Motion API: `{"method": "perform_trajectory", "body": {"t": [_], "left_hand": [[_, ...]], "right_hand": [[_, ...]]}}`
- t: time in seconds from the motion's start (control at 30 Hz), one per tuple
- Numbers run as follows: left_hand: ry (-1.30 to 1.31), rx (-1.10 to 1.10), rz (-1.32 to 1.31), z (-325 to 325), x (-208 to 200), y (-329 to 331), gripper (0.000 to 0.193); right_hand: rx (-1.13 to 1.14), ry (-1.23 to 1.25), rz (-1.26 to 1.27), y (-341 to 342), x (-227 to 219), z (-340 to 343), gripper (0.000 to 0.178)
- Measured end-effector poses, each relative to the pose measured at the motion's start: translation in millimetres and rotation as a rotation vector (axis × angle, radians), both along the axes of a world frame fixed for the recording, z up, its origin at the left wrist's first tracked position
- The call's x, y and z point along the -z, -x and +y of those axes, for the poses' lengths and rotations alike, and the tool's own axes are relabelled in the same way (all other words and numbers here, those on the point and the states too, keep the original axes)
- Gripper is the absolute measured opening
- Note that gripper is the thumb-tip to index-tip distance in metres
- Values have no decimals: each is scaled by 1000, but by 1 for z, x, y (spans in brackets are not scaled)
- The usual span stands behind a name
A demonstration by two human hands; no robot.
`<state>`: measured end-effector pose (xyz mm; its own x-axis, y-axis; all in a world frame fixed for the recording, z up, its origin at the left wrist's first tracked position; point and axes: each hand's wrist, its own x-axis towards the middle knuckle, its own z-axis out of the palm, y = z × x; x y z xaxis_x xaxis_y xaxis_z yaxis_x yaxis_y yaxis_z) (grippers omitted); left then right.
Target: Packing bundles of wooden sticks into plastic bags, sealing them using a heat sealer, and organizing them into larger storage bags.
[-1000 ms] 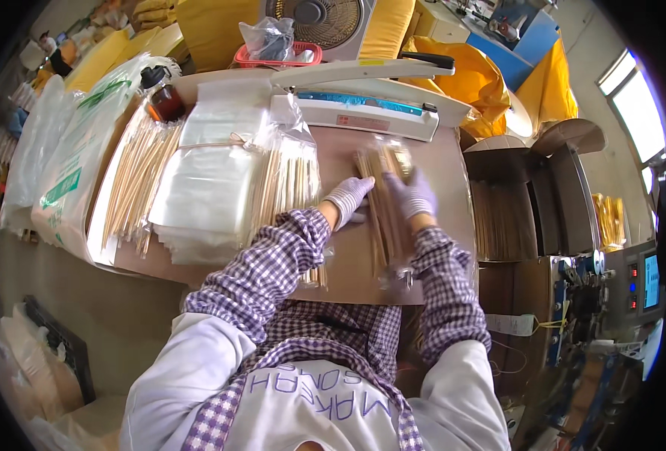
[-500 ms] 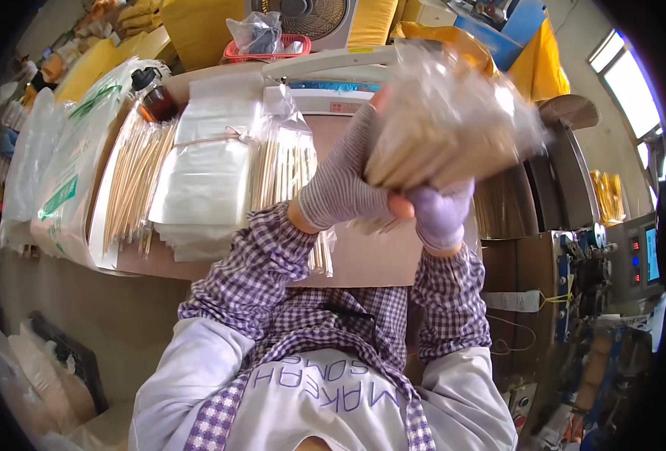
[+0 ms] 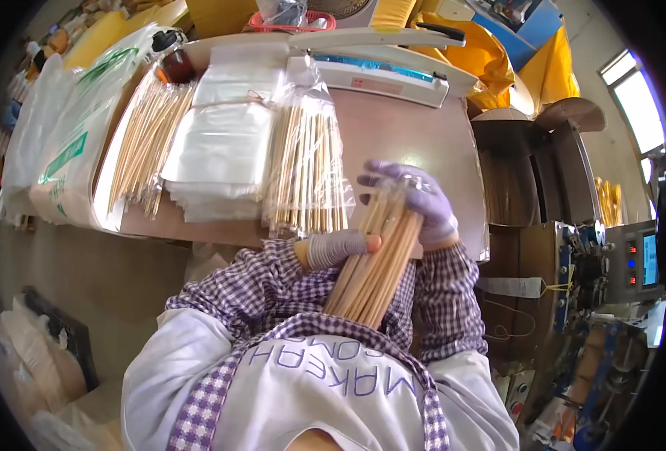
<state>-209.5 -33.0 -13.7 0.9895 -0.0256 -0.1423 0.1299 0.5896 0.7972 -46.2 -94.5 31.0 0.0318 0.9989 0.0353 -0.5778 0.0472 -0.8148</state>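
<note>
We're tracking the bundle of sticks [image 3: 378, 263]: it's slanting across the worktop's near edge, upper end on the worktop side, lower end hanging before the checked apron [image 3: 220, 402]. Clear plastic is showing around the upper end; we're not making out how far down it's reaching. Change since half a second ago: the bundle was blurring up high over the worktop's right part, and now it's sitting lower, closer to the body, sticks pointing down toward the chest. That's meaning, we're judging, that the hands rather than the worktop are bearing it and its stick ends are facing the person. Left grip [image 3: 339, 249] is closing on the bundle's middle, bare thumb tip pressing across the top; its fingers are hiding underneath. Right grip [image 3: 432, 209] is staying looser, fingers spreading wide, palm touching the plastic-covered upper end; we can't tell how much weight it's taking. Going outward, a bagged pack of sticks [image 3: 308, 169] is lying just left on the worktop [image 3: 415, 139], then a tied stack of clear bags [image 3: 224, 161], then loose sticks [image 3: 148, 139] with a dark bottle [image 3: 176, 66] standing beyond. A white long-armed device [image 3: 382, 77] is sitting along the far edge, and an open cardboard box [image 3: 570, 177] is standing at the right, sticks showing inside.
</note>
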Motion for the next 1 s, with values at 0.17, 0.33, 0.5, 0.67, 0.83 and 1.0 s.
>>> {"method": "perform_trajectory", "body": {"t": [0.17,0.33,0.5,0.67,0.83,1.0], "left_hand": [[-1072,-476,143,23,3,59,65],[-2106,-715,285,62,27,65,43],[-782,-1099,122,57,11,29,14],[-1582,-764,-429,-6,-21,63,19],[-1587,-743,0,-4,19,106,27],[-1510,-778,-61,-6,21,78,19]], "right_hand": [[-170,-66,-146,-2,45,28,23],[-50,-634,-1058,28,51,60,18],[89,335,-953,86,57,58,34],[271,-34,-808,89,84,-53,42],[227,514,-317,82,90,-103,37],[551,192,-1365,66,84,-47,21]]}}
